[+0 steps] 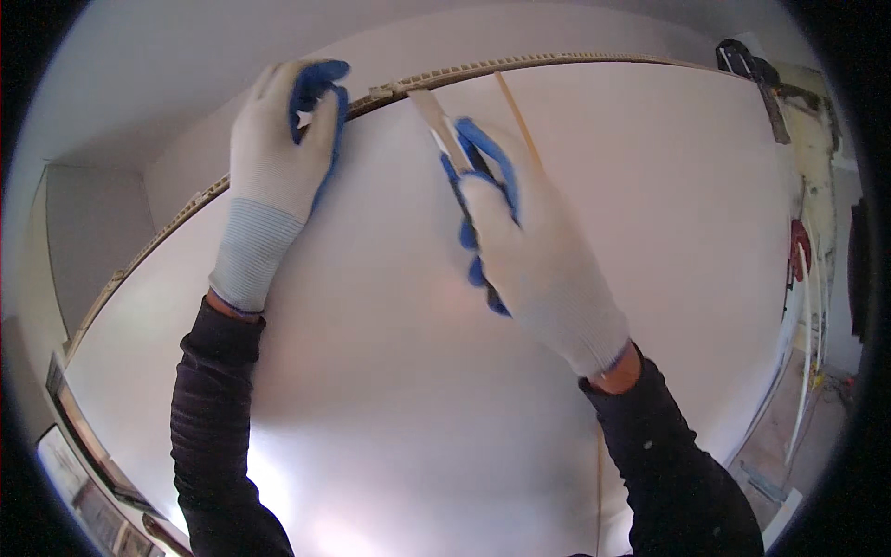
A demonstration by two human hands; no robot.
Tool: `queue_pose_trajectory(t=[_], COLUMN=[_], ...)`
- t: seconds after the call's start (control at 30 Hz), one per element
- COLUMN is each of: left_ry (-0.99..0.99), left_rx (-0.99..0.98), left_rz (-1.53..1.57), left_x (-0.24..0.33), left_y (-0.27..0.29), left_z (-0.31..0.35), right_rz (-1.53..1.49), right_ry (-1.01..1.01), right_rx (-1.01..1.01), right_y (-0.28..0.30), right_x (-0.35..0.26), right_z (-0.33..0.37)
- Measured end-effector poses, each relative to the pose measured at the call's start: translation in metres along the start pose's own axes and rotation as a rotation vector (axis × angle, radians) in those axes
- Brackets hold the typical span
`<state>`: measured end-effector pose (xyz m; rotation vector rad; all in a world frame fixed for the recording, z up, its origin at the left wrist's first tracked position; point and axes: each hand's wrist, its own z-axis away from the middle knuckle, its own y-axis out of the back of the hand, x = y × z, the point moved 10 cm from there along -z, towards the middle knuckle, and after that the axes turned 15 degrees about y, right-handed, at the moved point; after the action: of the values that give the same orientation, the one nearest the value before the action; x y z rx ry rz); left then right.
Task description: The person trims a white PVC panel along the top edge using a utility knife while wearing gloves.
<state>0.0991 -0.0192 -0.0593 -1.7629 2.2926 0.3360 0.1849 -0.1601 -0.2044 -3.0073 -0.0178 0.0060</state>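
A large, glossy white panel [399, 306] spreads before me, with a tan notched strip [520, 65] along its curved-looking far edge. My left hand [302, 125], in a white glove with blue-coated fingers, is at that edge on the left. Its fingers curl toward the thumb in a pinch, and anything between them is too small to make out. My right hand [520, 213], gloved alike, is closed over the panel's upper middle. It grips a flat tan-grey strip [434, 119], whose far end reaches the panel's edge. The gloved fingers hide its near end.
A thin yellowish strip [516, 116] lies on the panel beside my right hand. Dark hardware [747, 65] is at the far right corner. A red object [800, 249] and pale hoses [806, 343] are beyond the right edge. Framed items [88, 436] are at the lower left.
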Motion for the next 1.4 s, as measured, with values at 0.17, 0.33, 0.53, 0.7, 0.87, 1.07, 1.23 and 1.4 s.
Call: queue_pose_trajectory(t=[0.17,0.33,0.53,0.7,0.87,1.07,1.23,1.4], left_ry=[-0.013,0.208,0.317,0.418,0.103,0.005,0.129,0.201], left_rx=[-0.204,-0.433,-0.458,-0.489,-0.6,-0.159,-0.291,-0.167], left_rz=[-0.144,-0.214,-0.136,0.215,0.087,-0.059,-0.095,0.054], left_x=[0.015,0.0,-0.027,0.001,0.04,0.045,0.025,0.015], left_y=[-0.034,-0.055,-0.058,-0.05,-0.042,-0.039,-0.056,-0.046], left_z=[-0.012,-0.042,-0.053,-0.03,0.006,-0.005,-0.012,-0.015], right_rz=[-0.414,-0.568,-0.715,-0.773,-0.784,-0.764,-0.854,-0.664], right_ry=[-0.389,-0.513,-0.566,-0.578,-0.567,-0.554,-0.603,-0.513], right_rx=[0.022,0.194,0.346,0.374,0.418,0.338,0.34,0.185], right_y=[0.024,0.052,0.079,0.084,0.092,0.092,0.09,0.109], right_x=[0.029,0.054,0.078,0.09,0.097,0.1,0.101,0.1], right_z=[0.07,0.119,0.152,0.17,0.183,0.183,0.185,0.164])
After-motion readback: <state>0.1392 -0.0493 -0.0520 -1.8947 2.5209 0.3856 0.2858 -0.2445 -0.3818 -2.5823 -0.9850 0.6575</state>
